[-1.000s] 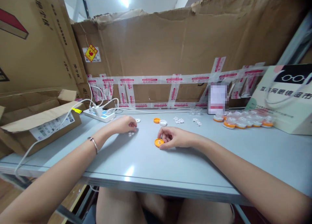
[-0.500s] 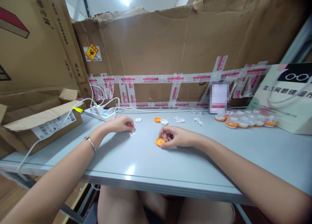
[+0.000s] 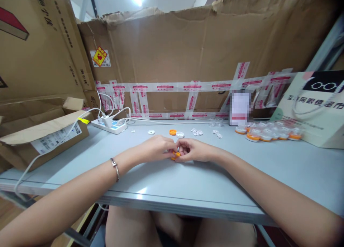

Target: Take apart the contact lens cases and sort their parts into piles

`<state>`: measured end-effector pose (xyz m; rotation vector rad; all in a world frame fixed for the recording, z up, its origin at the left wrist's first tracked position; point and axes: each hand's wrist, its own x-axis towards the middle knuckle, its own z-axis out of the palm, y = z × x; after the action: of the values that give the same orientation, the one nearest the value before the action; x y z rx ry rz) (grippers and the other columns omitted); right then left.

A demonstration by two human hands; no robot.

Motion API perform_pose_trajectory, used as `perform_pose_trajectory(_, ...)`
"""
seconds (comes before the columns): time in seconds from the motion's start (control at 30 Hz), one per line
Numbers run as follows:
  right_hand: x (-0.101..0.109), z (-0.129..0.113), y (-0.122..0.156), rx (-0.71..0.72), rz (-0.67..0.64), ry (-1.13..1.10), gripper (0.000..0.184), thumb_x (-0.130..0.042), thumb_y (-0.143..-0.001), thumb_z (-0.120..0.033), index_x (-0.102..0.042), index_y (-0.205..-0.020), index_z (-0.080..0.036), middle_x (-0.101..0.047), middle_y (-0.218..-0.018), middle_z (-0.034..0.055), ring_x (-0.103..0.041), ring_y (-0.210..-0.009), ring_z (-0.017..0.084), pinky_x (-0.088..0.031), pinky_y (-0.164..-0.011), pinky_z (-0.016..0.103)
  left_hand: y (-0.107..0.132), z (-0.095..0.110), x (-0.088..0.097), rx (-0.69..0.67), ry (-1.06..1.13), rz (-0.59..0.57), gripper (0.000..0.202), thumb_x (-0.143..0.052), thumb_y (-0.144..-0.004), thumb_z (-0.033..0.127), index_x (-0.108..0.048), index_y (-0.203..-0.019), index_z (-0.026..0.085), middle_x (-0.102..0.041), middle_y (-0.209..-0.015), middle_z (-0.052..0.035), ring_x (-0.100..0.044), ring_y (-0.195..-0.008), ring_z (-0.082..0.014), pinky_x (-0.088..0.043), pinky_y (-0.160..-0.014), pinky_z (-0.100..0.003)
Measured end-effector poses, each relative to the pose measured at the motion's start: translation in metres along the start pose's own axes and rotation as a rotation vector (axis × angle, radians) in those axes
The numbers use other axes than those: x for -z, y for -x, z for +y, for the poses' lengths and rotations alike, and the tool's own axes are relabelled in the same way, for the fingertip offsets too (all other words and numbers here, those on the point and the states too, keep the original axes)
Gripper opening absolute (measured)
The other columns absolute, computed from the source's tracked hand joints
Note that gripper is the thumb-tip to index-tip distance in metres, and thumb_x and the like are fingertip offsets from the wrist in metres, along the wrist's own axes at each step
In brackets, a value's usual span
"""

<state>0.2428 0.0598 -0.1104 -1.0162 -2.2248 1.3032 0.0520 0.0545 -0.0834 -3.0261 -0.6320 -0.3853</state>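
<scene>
Quietly, two bare hands meet over an orange disc (image 3: 174, 158) on a glossy grey table (image 3: 215, 179). The right hand (image 3: 194, 150) grips the rim from three o'clock, thumb and fingers curled around it, probably to keep it steady. From nine o'clock the left hand (image 3: 159, 146) bends its fingertips together over the top; whether they pinch a small piece cannot be told, since the fingers hide the disc's centre.

Loose parts fan out around the disc, seemingly sorted by kind for easy reach: a flat white ring (image 3: 151, 132) at ten o'clock, a shallow orange cup (image 3: 172, 132) beside a white cup (image 3: 180, 135) at twelve, and spiky little white pieces (image 3: 197, 132) between one and two. Near three o'clock sits a cluster of round, clear-topped units (image 3: 272, 132), rimmed in orange and white, smooth and plastic-looking, close to a stiff paper bag (image 3: 309, 114) with a rope handle. Creased, ragged-edged cardboard (image 3: 166, 53), banded with printed tape, walls off twelve o'clock.
</scene>
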Motion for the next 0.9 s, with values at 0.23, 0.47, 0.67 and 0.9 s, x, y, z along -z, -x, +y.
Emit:
perform_pose_trajectory(0.23, 0.0, -0.003, 0.001, -0.004, 0.028, 0.057, 0.033, -0.067, -0.063, -0.041, -0.053, -0.082, -0.017, -0.045, -0.062, -0.0053, -0.041, -0.056, 0.008, -0.031, -0.051, 0.021, 0.002, -0.008, -0.015, -0.103, -0.217, 0.004, 0.02, -0.04, -0.088, 0.019, -0.06, -0.086, 0.016, -0.065, -0.08, -0.0019, -0.057, -0.07, -0.0111, -0.035, -0.071, -0.025)
perform_pose_trajectory(0.47, -0.001, -0.005, 0.002, -0.019, 0.045, 0.066, 0.032, -0.068, -0.062, -0.039, -0.052, -0.079, -0.017, -0.045, -0.061, -0.0054, -0.04, -0.056, 0.007, -0.031, -0.05, 0.02, 0.003, -0.003, -0.012, -0.148, -0.39, 0.057, 0.027, -0.036, -0.09, 0.02, -0.056, -0.073, 0.014, -0.06, -0.07, -0.0017, -0.053, -0.063, -0.0101, -0.031, -0.064, -0.026)
perform_pose_trajectory(0.67, 0.0, -0.004, 0.001, -0.039, 0.046, 0.061, 0.036, -0.071, -0.058, -0.038, -0.053, -0.081, -0.016, -0.046, -0.063, -0.005, -0.041, -0.057, 0.007, -0.032, -0.05, 0.02, 0.004, 0.003, -0.008, -0.22, -0.511, 0.023, 0.026, -0.035, -0.09, 0.016, -0.053, -0.072, 0.013, -0.057, -0.067, -0.0025, -0.047, -0.057, -0.0105, -0.031, -0.064, -0.028)
perform_pose_trajectory(0.9, -0.001, -0.005, 0.001, -0.037, 0.058, 0.062, 0.036, -0.072, -0.057, -0.036, -0.053, -0.079, -0.016, -0.046, -0.062, -0.0052, -0.041, -0.057, 0.008, -0.031, -0.05, 0.02, 0.006, 0.007, -0.005, -0.271, -0.598, 0.011, 0.026, -0.031, -0.089, 0.01, -0.052, -0.074, 0.012, -0.056, -0.069, -0.0038, -0.047, -0.059, -0.012, -0.031, -0.066, -0.03)
